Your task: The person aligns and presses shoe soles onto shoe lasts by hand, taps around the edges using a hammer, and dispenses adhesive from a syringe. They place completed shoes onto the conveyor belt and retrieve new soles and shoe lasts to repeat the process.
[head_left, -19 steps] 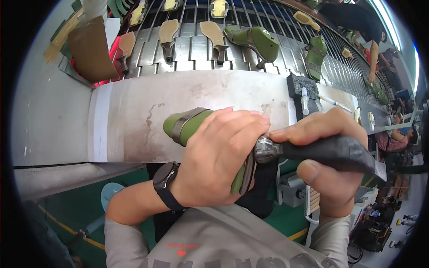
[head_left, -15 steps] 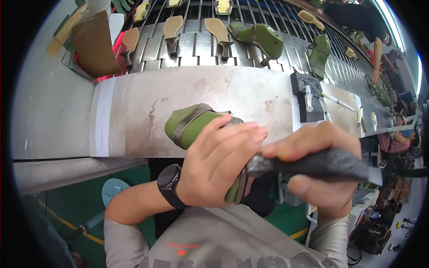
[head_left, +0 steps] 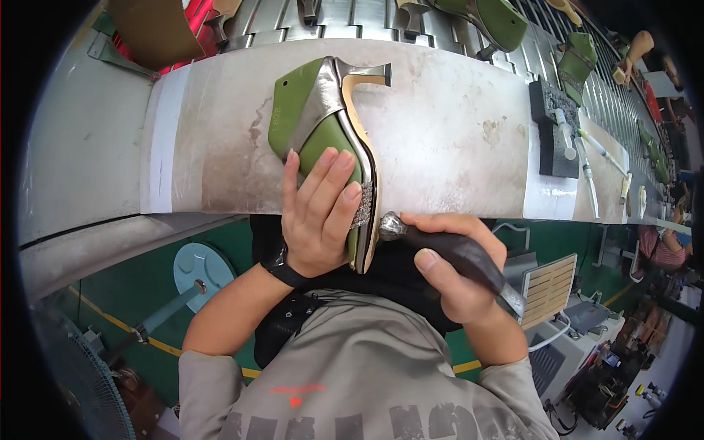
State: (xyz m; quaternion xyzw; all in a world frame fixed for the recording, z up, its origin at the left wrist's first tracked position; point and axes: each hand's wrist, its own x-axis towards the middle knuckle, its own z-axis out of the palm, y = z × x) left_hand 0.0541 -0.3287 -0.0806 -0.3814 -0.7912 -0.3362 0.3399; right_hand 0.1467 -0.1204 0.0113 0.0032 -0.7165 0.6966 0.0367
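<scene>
Heeled sandal (head_left: 328, 99) on green last (head_left: 303, 110), heel (head_left: 378, 72) now in view — left hand (head_left: 319, 220) clasping forepart (head_left: 363, 205), right hand (head_left: 469, 293) curled round hammer (head_left: 458, 254).

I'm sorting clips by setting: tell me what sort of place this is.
Likely a shoe factory: the left hand holds a heeled shoe on a green last, and more lasts sit on the metal conveyor.

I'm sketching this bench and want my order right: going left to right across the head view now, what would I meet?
Fan grille → round blue disc → left hand on a shoe → hammer in the right hand → black block
</scene>
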